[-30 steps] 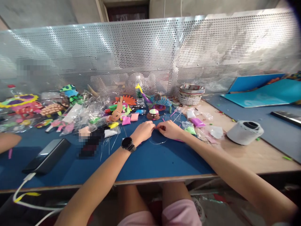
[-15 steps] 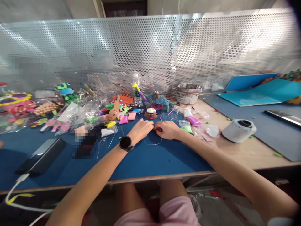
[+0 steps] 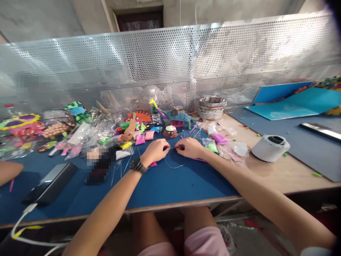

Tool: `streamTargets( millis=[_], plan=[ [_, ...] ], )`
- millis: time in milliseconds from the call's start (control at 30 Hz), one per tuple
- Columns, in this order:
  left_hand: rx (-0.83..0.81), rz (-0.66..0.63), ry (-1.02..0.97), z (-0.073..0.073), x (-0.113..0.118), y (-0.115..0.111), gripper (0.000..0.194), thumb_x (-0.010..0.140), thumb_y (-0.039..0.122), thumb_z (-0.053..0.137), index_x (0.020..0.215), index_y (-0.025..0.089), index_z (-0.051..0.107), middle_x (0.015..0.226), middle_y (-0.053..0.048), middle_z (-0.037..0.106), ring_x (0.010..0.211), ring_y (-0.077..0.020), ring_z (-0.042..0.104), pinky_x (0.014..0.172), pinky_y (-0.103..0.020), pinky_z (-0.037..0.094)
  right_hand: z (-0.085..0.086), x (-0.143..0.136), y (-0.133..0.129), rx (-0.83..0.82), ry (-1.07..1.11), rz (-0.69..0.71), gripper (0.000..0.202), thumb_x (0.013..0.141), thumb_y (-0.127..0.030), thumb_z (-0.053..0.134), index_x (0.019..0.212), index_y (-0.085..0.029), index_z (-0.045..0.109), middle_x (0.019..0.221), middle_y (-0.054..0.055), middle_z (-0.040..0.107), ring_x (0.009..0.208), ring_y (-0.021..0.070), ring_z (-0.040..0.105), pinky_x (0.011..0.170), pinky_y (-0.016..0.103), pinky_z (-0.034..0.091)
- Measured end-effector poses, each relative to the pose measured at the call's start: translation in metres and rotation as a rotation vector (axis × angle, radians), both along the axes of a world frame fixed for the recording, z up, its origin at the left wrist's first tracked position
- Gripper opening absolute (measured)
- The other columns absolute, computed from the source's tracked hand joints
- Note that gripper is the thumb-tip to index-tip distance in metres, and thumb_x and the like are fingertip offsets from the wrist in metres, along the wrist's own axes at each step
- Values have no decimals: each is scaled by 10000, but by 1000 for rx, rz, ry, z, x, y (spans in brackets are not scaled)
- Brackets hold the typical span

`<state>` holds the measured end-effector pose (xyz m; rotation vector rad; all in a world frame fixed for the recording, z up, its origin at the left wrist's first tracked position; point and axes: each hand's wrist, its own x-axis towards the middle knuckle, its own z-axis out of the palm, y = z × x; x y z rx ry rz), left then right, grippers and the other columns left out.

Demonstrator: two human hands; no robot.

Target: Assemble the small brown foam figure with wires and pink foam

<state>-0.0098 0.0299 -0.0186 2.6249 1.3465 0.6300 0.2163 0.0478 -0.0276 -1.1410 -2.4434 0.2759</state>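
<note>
My left hand (image 3: 156, 150), with a dark watch on its wrist, is closed in a pinch above the blue mat (image 3: 165, 188). Facing it, my right hand (image 3: 189, 148) pinches too. A thin, pale wire (image 3: 174, 167) curves down in a loop below the hands, and a short stretch of it appears to run between my fingertips. Just beyond them sits a brown clay figure (image 3: 170, 133) with eyes and a pink and pale green top. Beside my left wrist lies a bit of pink (image 3: 153, 164), partly hidden.
Clay animals and plastic bags (image 3: 93, 122) crowd the left and back. Bagged purple clay (image 3: 220, 139) lies right of my hands, near a white roll (image 3: 270, 148) and a woven basket (image 3: 212, 107). A black power bank (image 3: 50, 183) and another person's arm (image 3: 10, 172) are at left.
My hands have moved apart, my left one shifting left, so a small gap with the thin wire shows between them. The other person's arm reaches further in at left. The view has tilted slightly.
</note>
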Motion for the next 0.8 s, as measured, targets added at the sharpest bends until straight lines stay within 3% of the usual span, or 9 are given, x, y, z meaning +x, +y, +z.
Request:
streamTargets(
  millis=[167,333,467,600,800],
  plan=[
    [-11,21,-26,-1,4,-3,191,918,240,549,906,194,734,950,-72,707,817,-201,641,753,-297,462,0,-3,-2,-3,51,-2,205,813,-238,638,963,-284,770,829,-8,753,733,175,668,656,266,421],
    [-21,20,-139,1,5,-5,187,957,251,496,963,190,672,1004,-81,712,924,-225,658,830,-318,465,0,-4,-1,14,151,29,257,867,-272,613,1089,-282,743,893,1,751,751,162,654,676,262,425],
    [-145,-16,-324,3,9,-6,211,974,294,485,1028,187,659,992,-74,732,911,-211,677,821,-302,478,-1,-4,2,-10,240,83,248,950,-344,540,1012,-243,758,864,14,742,713,150,623,688,262,430],
    [-298,-49,-486,2,10,-1,246,954,314,511,1037,154,677,953,-81,736,871,-194,673,789,-285,484,0,-4,3,-6,278,52,254,954,-347,538,934,-213,753,823,23,729,682,147,603,666,261,417],
    [-490,-29,-580,-1,7,6,329,900,421,567,797,129,677,711,-34,637,622,-125,516,602,-256,382,9,-6,-5,62,234,-12,197,934,-303,551,906,-220,727,826,23,721,681,145,595,654,262,390]
  ],
)
